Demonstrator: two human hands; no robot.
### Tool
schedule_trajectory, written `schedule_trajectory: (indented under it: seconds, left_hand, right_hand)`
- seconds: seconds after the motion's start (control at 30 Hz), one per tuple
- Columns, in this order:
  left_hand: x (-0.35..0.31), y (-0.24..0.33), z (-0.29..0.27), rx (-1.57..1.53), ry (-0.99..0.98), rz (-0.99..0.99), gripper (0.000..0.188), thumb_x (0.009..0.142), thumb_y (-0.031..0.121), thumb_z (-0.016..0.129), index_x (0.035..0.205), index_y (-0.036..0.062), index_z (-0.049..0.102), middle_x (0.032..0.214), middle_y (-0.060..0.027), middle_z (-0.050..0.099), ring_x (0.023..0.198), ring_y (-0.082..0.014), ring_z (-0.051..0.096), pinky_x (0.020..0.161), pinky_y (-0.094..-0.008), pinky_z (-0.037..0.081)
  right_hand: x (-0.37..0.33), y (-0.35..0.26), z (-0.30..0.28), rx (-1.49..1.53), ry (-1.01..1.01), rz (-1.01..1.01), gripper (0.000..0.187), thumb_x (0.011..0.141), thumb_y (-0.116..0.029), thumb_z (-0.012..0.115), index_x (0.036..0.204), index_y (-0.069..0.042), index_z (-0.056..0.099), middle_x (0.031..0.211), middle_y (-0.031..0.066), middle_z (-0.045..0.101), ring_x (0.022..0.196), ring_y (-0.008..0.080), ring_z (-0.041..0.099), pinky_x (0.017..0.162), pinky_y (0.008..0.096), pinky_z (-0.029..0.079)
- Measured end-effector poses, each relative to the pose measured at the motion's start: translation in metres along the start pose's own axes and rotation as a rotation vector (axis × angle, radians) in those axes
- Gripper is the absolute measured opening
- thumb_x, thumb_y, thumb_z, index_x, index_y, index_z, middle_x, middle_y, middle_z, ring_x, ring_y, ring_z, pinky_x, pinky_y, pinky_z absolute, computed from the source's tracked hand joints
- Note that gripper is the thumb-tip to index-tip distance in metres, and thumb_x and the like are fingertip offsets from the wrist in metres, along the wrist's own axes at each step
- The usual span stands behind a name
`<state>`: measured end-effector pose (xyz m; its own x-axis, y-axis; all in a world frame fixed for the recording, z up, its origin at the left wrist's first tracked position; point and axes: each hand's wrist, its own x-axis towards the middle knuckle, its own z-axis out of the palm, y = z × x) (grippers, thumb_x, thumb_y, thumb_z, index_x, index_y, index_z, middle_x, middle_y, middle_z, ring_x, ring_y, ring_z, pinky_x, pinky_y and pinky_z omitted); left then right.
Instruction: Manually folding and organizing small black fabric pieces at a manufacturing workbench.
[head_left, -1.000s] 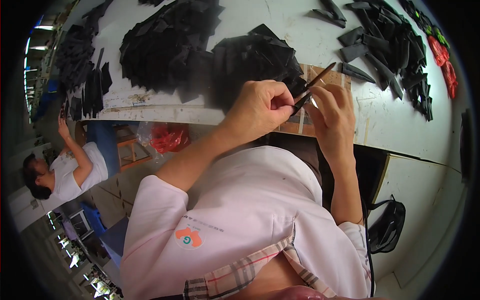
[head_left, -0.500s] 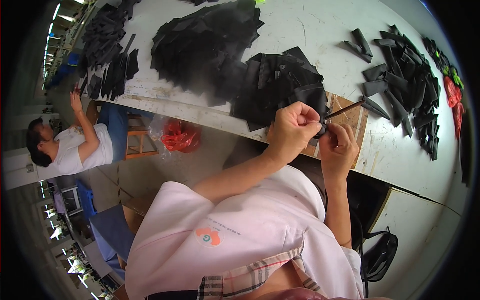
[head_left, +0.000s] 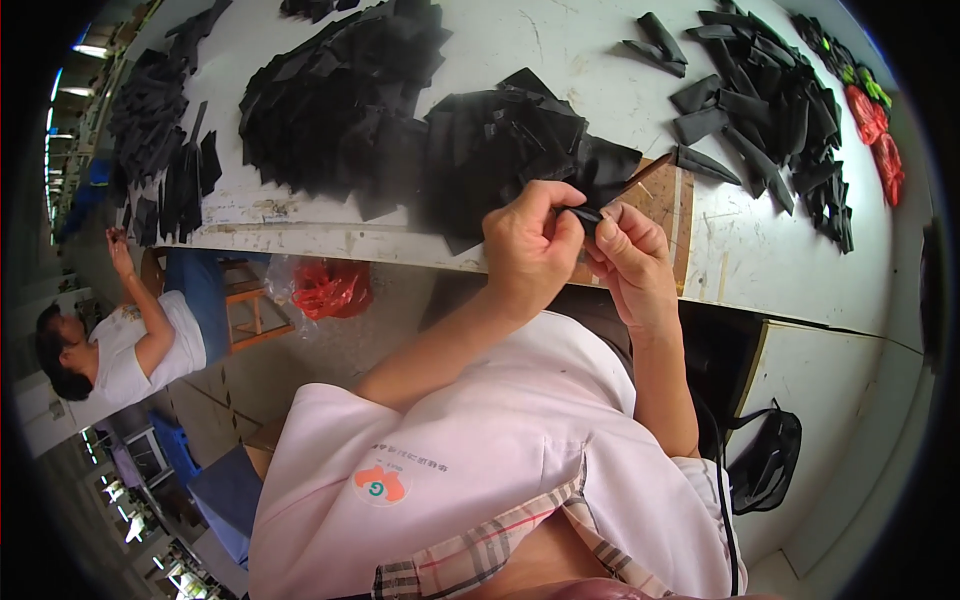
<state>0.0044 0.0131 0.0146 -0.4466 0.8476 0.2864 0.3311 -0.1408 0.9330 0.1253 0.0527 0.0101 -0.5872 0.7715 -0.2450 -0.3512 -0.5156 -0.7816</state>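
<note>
Both hands are together just over the table's near edge. My left hand (head_left: 533,242) pinches a small folded piece of black fabric (head_left: 582,214) between thumb and fingers. At its other end, my right hand (head_left: 636,255) closes its fingertips on the same piece. Just beyond them a thin dark rod (head_left: 648,174) slants up to the right over a brown board (head_left: 672,215); its lower end is hidden, so I cannot tell what holds it. A heap of flat black fabric pieces (head_left: 510,140) lies beside the hands on the left.
The white table (head_left: 560,45) carries a larger black fabric heap (head_left: 335,110), narrow strips (head_left: 150,120) at far left and folded pieces (head_left: 770,110) at right. Red plastic bags (head_left: 875,130) lie at the right edge. Left, a person (head_left: 150,335) sits near a wooden stool (head_left: 255,310).
The view has shifted, so the table appears farther up and left. My hands have drawn back toward me from the rod, and the black fabric shows more between them.
</note>
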Motion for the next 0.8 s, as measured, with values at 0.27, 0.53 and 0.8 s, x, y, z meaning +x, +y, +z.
schedule_trajectory:
  seconds: [0.27, 0.53, 0.8]
  left_hand:
    - [0.014, 0.011, -0.027, -1.233, -0.7, -0.594, 0.036, 0.069, -0.006, 0.048, 0.105, -0.0037, 0.046, 0.079, -0.0042, 0.056, 0.05, -0.001, 0.042, 0.041, -0.014, 0.031]
    - [-0.009, 0.02, -0.002, -0.382, -0.192, -0.288, 0.016, 0.076, -0.008, 0.052, 0.09, -0.0018, 0.058, 0.072, -0.0008, 0.056, 0.059, -0.0013, 0.047, 0.052, -0.0172, 0.04]
    - [-0.001, 0.031, -0.005, -0.491, -0.166, -0.299, 0.014, 0.078, -0.007, 0.052, 0.088, 0.0006, 0.058, 0.088, -0.005, 0.055, 0.054, -0.001, 0.043, 0.044, -0.0145, 0.037]
  right_hand:
    - [-0.011, -0.004, 0.008, 0.116, -0.052, -0.151, 0.014, 0.08, -0.016, 0.061, 0.075, -0.004, 0.055, 0.09, 0.0012, 0.048, 0.073, 0.0078, 0.045, 0.067, 0.0206, 0.04]
    - [-0.006, -0.008, -0.002, -0.528, 0.091, -0.551, 0.011, 0.079, -0.007, 0.06, 0.078, 0.001, 0.053, 0.083, 0.004, 0.052, 0.071, 0.0086, 0.044, 0.062, 0.0209, 0.039]
    - [-0.01, -0.036, 0.006, -0.632, 0.08, -0.463, 0.011, 0.078, -0.007, 0.061, 0.076, 0.001, 0.053, 0.074, 0.0027, 0.049, 0.067, 0.0109, 0.045, 0.059, 0.0211, 0.039]
